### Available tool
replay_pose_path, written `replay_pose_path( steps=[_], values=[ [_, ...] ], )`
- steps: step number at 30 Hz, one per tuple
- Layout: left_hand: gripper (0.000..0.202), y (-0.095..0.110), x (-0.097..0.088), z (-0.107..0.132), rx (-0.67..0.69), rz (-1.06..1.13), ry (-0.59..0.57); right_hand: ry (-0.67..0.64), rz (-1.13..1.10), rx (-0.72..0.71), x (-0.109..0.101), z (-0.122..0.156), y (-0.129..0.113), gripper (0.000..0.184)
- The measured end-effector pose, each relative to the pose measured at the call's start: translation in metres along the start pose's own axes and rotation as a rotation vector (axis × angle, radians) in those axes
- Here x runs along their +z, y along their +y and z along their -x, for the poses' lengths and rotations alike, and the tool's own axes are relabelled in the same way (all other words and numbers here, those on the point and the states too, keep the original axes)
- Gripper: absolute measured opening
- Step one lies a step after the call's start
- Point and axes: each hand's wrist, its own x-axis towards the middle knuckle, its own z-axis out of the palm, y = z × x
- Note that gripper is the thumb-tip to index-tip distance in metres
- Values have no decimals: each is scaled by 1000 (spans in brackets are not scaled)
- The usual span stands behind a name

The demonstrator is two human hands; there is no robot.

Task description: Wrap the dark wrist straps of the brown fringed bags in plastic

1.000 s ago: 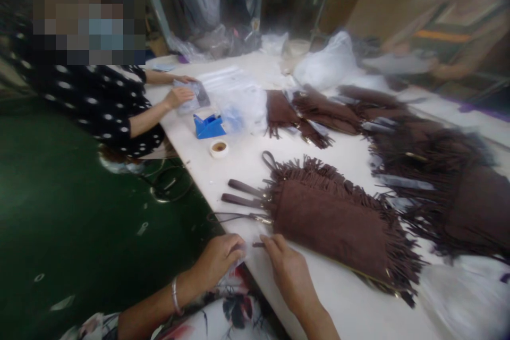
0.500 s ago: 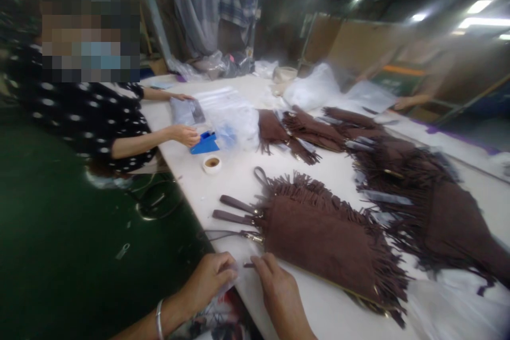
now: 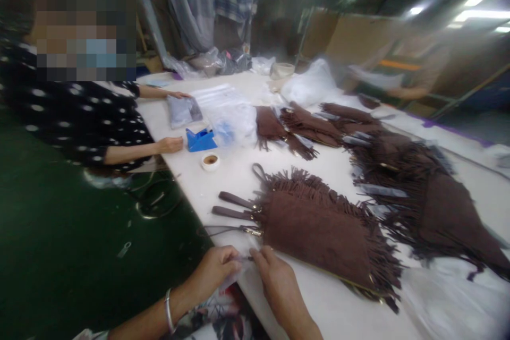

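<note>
At the near edge of the table my left hand (image 3: 219, 272) pinches a small piece of clear plastic (image 3: 231, 279). Close by on its right, my right hand (image 3: 279, 282) is closed on a thin dark strap, with only its tip (image 3: 249, 258) showing toward the plastic. Whether the tip is inside the plastic I cannot tell. Just beyond my hands lies a stack of brown fringed pouches (image 3: 319, 231). Dark wrist loops (image 3: 233, 213) with metal clips stick out from the stack's left side.
Across the table lie more fringed pouches (image 3: 450, 212). A co-worker (image 3: 71, 117) at the left stands by a blue tape dispenser (image 3: 201, 141) and a tape roll (image 3: 210, 162). Another person (image 3: 414, 69) works at the far side. Clear plastic bags (image 3: 458, 297) lie at right front.
My hands have come slightly closer together, the strap tip nearer the plastic. The co-worker's near hand has moved left, away from the tape dispenser. The far person's sheet has shifted.
</note>
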Motion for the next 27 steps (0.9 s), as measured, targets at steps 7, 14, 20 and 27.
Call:
replay_pose_path(
  steps=[7, 14, 20, 27],
  values=[
    [24, 7, 9, -6, -65, 46, -53, 3, -69, -5, -4, 3, 0, 54],
    [31, 12, 30, -25, -130, 16, -148, 158, -364, 30, 10, 15, 4, 67],
    [32, 16, 44, -40, -151, -93, -122, 457, -772, 529, 29, 45, 9, 35],
    [28, 7, 13, -10, -148, -225, -131, 231, -1601, 746, 38, 35, -15, 54]
  ],
)
